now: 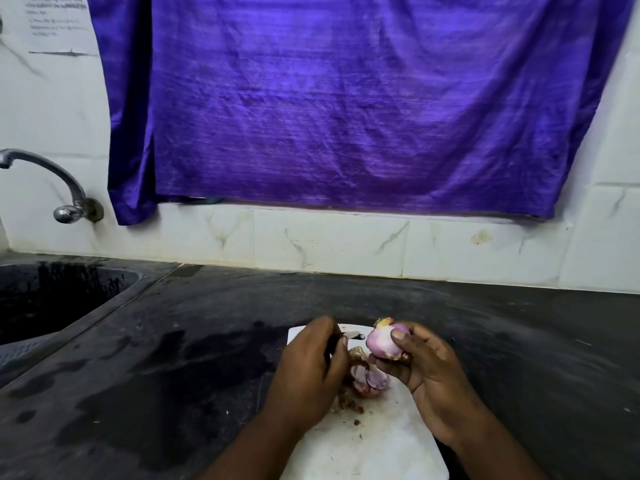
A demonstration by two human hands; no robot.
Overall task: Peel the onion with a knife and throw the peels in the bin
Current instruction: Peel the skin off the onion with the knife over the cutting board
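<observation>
A pale purple onion [381,342], mostly stripped of skin, is gripped by my right hand [419,368] above the white cutting board [367,441]. Its root end points up and away from me. My left hand [311,365] is closed around a knife [341,341] with a dark handle; only a short bit of blade shows, pointing toward the onion. Purple and brown peels [369,379] lie on the board between my hands, with small crumbs nearer to me. No bin is in view.
The board rests on a dark, wet stone counter [173,358]. A sink [45,299] is set in at the left with a metal tap [65,195] on the tiled wall. A purple cloth [363,105] hangs above the counter.
</observation>
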